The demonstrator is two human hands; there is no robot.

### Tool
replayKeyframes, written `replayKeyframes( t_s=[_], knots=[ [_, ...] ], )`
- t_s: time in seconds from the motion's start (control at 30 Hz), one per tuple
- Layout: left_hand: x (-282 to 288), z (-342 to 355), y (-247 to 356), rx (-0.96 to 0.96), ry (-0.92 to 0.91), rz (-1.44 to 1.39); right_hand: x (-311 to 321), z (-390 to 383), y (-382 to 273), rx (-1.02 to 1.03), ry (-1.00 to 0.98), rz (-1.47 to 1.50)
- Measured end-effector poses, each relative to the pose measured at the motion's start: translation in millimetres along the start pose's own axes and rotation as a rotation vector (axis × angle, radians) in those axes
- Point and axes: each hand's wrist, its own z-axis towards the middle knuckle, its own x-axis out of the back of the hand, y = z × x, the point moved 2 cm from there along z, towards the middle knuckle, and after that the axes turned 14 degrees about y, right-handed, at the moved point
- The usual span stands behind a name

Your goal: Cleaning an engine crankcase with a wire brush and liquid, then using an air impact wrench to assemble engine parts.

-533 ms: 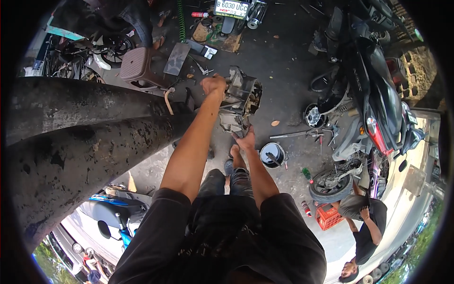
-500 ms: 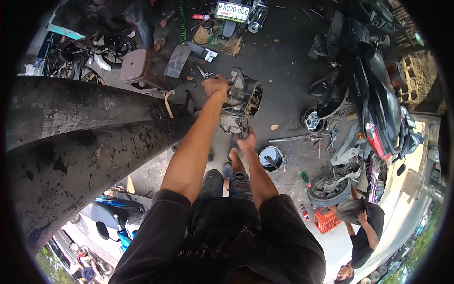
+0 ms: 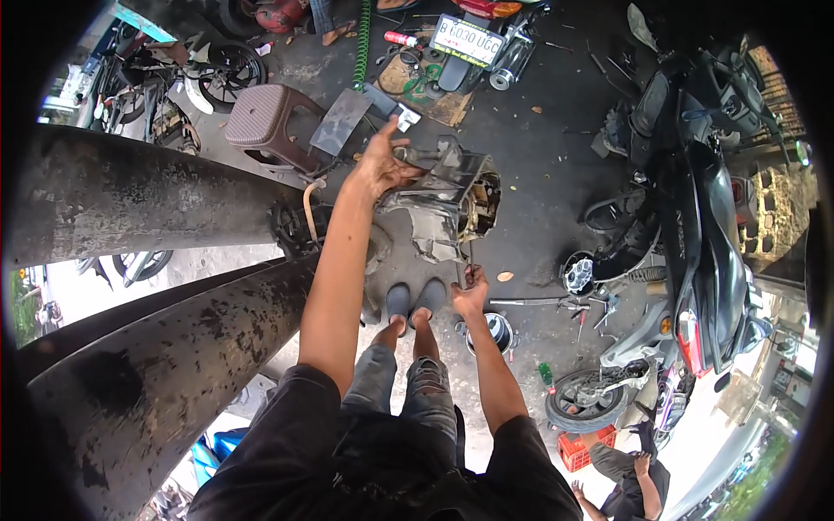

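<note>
- Grey metal makes up the engine casing point(image 3: 447, 195), out ahead of the person, over the dark floor and beyond the toes of the sandals point(image 3: 397, 301).
- From where I stand, the left hand point(image 3: 380, 167) is partly open: one digit sticks up, while the others lie against the casing's left side without wrapping it.
- The right hand point(image 3: 470, 293) is lower, near the casing's close end, with fingers curled in; it seems to grip a thin rod point(image 3: 470, 253), though that spot is too small to be sure.
- What could go wrong, to my mind: the casing might tip or slide toward the feet, because the left hand's contact looks loose and the right is not round the body of it.
- Too hard a push from the right hand could also make that rod slip and scrape knuckles on the rough edge.
- A drop to the near right might catch the pan point(image 3: 501, 328) beside the right forearm.
- As for direction, the casing's hollow, open side faces the person's right.
- Its long axis runs roughly away from the person, the far end leaning slightly right.
</note>
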Motion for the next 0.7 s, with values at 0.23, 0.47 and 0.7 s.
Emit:
replayKeyframes(
  t_s=[0.23, 0.47, 0.7],
  knots=[
    [59.6, 22.5, -51.4, -0.733, 0.627, 0.322, -23.1, 2.8, 52.9, -0.140, -0.072, -0.241],
    [132.1, 71.5, -278.2, -0.033, 0.456, 0.035, -87.9, 48.5, 13.9, -0.319, -0.246, -0.724],
    [100.5, 106.5, -279.2, -0.830, 0.130, 1.058, -99.4, 96.5, 55.0, -0.630, -0.390, -0.673]
  ],
)
